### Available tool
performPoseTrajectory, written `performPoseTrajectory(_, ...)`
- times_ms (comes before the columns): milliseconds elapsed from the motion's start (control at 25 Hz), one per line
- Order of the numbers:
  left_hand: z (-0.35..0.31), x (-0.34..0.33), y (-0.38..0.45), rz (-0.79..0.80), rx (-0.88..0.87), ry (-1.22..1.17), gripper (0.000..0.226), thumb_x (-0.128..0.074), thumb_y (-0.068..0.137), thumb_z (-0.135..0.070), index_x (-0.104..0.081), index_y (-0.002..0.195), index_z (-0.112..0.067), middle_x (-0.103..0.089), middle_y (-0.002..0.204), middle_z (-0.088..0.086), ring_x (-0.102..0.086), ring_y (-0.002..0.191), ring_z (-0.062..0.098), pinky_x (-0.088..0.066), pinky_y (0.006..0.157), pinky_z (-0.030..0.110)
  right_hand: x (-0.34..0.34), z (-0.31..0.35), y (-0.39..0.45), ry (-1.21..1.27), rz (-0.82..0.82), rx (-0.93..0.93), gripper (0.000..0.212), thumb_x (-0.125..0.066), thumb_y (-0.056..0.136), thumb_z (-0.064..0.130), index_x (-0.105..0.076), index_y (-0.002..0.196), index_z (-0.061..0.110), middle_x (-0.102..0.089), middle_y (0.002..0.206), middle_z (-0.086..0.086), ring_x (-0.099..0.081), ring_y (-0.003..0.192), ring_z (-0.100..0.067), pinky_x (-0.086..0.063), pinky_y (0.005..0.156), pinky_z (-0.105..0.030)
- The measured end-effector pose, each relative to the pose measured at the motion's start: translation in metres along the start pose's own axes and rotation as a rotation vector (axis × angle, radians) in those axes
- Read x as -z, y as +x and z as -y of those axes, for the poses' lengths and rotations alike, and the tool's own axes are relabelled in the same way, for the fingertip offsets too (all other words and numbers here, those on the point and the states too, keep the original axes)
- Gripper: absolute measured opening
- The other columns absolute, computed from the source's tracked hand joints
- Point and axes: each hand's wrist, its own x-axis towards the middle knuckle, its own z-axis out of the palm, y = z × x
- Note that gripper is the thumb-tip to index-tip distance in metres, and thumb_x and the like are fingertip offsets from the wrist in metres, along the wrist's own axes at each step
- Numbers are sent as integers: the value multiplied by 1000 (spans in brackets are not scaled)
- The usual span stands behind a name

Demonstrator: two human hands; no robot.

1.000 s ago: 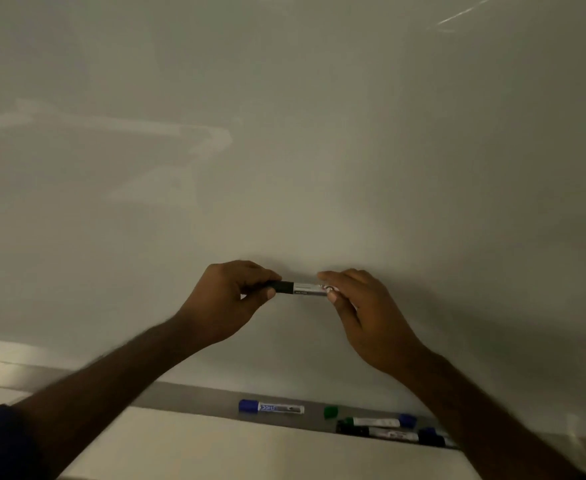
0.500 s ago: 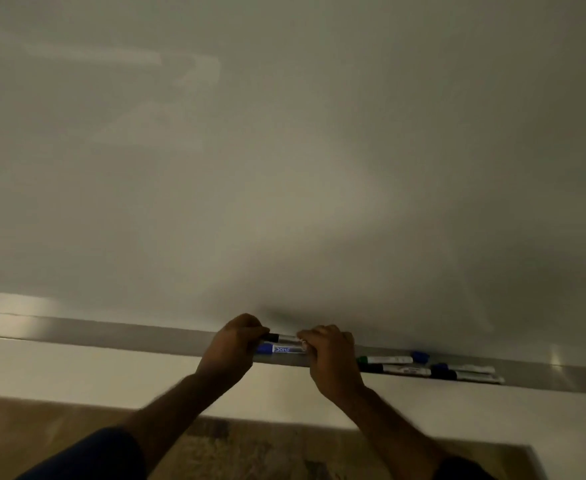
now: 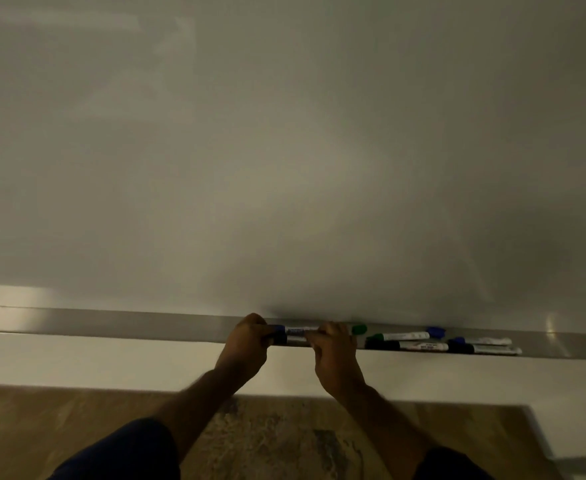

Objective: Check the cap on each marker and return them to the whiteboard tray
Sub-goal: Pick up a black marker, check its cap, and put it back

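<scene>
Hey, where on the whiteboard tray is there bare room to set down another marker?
The tray is bare left of the left hand. Right of the right hand it is crowded: a green cap and markers lying together.

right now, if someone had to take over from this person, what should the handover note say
Left hand and right hand: both grip the ends of the black-capped marker at the front lip of the whiteboard tray; it is not released.
In the tray: a blue-capped marker just behind the held one, a loose green cap, and four more markers clustered to the right.
Done: cannot tell which caps were checked.
Left: let go of this marker, deal with the loose green cap, check the rest.
</scene>
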Motion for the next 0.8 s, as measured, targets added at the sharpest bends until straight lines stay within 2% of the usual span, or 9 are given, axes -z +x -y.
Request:
performPoseTrajectory(240,8,2,0,12,-44,-67,24,-67,84,-15,-68,108,-19,-63,97,2,-52,79,12,-43,71,21,-1,-3,-1,4,-21,18,32,-53,88,4,-66,113,19,-62,110,-6,-48,111,-29,-37,90,-40)
performPoseTrajectory(400,8,1,2,7,-20,-107,32,-70,81,-15,-64,112,-14,-58,108,2,-56,83,14,-50,77,24,6,-3,4,-86,-79,33,32,-60,81,4,-66,109,20,-63,110,-2,-51,111,-27,-40,90,-42)
performPoseTrajectory(560,8,-3,4,16,-45,-52,34,-68,83,-18,-62,116,-14,-57,118,1,-57,92,15,-44,80,18,9,-3,9,-156,-30,39,37,-56,81,5,-61,113,22,-62,115,2,-48,113,-26,-37,89,-40)
performPoseTrajectory(800,4,-7,5,24,-78,-44,27,-67,84,-18,-64,110,-15,-66,106,3,-58,88,17,-47,77,24,5,-14,7,-127,3,6,38,-51,84,4,-61,116,22,-61,116,1,-46,113,-25,-35,91,-40)
